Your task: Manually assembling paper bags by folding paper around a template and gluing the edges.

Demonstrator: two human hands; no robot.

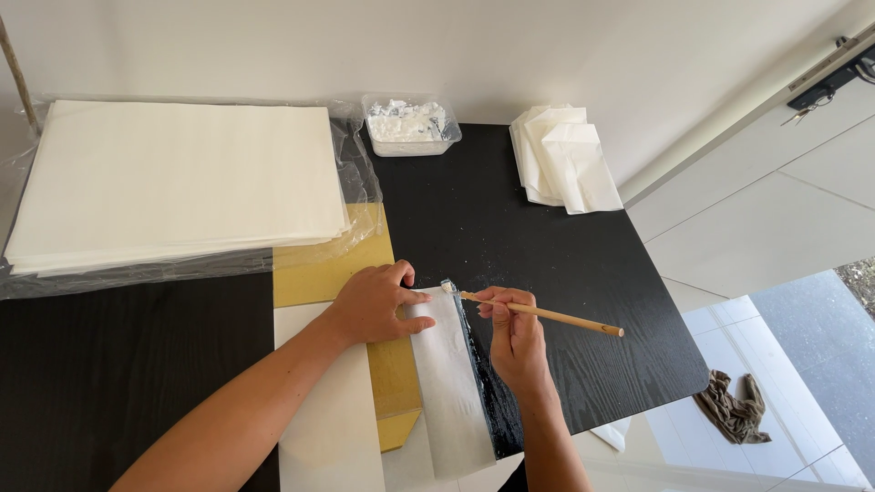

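Both forearms reach up from the bottom edge, nearest to me, onto a black wood-grain table [565, 246]. Up and to the left of my left hand [369, 303] lies the largest thing, a thick stack of white paper sheets [173, 178] resting on clear plastic wrap [360, 182]. Directly under and beside that hand sits a yellow cardboard board [319, 269], with a white sheet [328, 419] running down along my left forearm. Between my two hands lies a narrow white paper strip [451, 383], its right edge wet and glossy against the table. My left hand lies flat, fingers spread and pressing down the strip's top corner. My right hand [515, 337] is closed in a pencil grip around a thin wooden-handled brush [542, 313]; its tip touches the strip's top right corner, just beside my left fingertips, while the handle points away to the right. Well above my right hand lies a pile of folded white papers [561, 155], and up between both hands stands a clear plastic tub of white paste [410, 126]. Far down to the right, a brown rag [734, 405] lies on the tiled floor.
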